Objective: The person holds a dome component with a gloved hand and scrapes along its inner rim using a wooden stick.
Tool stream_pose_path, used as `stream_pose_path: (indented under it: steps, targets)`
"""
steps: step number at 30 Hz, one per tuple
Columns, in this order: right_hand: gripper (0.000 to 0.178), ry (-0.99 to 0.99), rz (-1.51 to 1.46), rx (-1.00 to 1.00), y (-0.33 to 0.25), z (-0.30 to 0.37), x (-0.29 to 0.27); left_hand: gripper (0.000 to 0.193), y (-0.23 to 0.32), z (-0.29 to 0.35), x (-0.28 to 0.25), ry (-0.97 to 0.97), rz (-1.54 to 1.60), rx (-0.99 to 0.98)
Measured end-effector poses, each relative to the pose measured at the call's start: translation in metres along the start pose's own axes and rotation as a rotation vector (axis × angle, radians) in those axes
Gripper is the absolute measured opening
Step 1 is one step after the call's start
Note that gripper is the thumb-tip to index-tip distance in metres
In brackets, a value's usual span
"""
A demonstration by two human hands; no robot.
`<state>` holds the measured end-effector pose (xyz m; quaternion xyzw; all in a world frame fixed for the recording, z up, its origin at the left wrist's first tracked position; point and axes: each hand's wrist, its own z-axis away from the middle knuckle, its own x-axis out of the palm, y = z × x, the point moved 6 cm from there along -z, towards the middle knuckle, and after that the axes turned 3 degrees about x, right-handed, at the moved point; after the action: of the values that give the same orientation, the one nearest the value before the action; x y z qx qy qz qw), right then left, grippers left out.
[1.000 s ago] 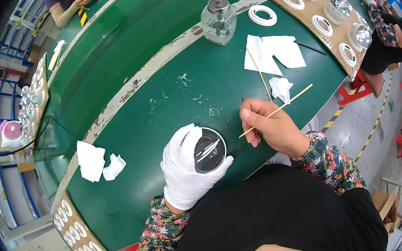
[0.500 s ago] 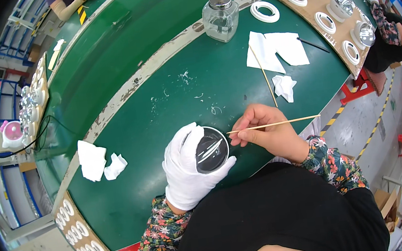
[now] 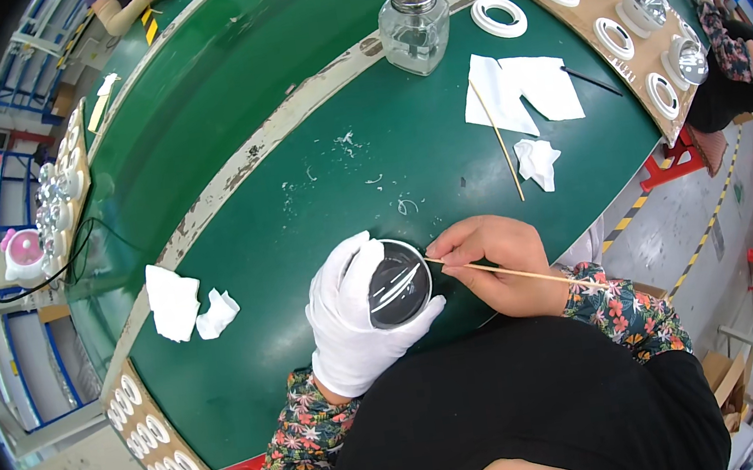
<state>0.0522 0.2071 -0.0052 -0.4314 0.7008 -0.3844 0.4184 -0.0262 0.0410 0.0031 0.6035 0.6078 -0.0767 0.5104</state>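
My left hand (image 3: 341, 332), in a white glove, is closed around a round part (image 3: 399, 284) with a dark glossy face and a pale rim. My bare right hand (image 3: 502, 262) pinches a thin wooden stick (image 3: 528, 274) between thumb and fingers. The stick's tip meets the right side of the part's rim, and its other end slants down over my right sleeve. Whether the tip carries anything is too small to see. Another wooden stick (image 3: 498, 142) lies across white cloths (image 3: 538, 91), beside a crumpled white wipe (image 3: 537, 164).
A glass pump bottle (image 3: 415, 31) and a white ring (image 3: 498, 17) stand farther back. At far right, a brown board (image 3: 589, 20) bears white rings and shiny domes. Folded cloth (image 3: 173, 302) lies at left, above a board of rings (image 3: 150, 432). Other people work at the edges.
My right hand has turned and moved slightly right. The wooden stick's outer end has swung down toward me, while its tip stays at the rim. My left hand is nearly unmoved.
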Motion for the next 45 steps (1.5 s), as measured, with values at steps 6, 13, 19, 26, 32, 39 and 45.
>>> stream_pose_path:
  steps: [6,13,19,26,32,39,45]
  targets:
    - [0.016,0.019,0.092,-0.170,-0.005,0.002,0.006,0.087,0.000,0.001,0.000,-0.006,0.004,-0.004]
    - [0.019,0.078,0.178,-0.282,-0.011,0.001,0.008,0.092,0.003,-0.001,-0.001,-0.059,-0.011,-0.008]
    - [0.018,0.075,0.204,-0.271,-0.012,-0.001,0.009,0.093,0.003,-0.003,-0.002,-0.061,-0.015,0.001]
    - [0.015,0.085,0.194,-0.259,-0.013,-0.001,0.009,0.090,0.002,-0.002,-0.002,-0.043,0.000,-0.006]
    - [0.015,0.064,0.188,-0.251,-0.014,0.000,0.010,0.087,0.001,-0.001,-0.002,-0.011,0.030,0.006]
    - [0.015,0.091,0.174,-0.259,-0.011,-0.002,0.011,0.087,0.000,-0.002,-0.002,-0.033,0.037,-0.009]
    - [0.016,0.027,0.172,-0.259,-0.015,0.005,0.009,0.087,0.000,-0.001,-0.002,-0.017,0.048,-0.003]
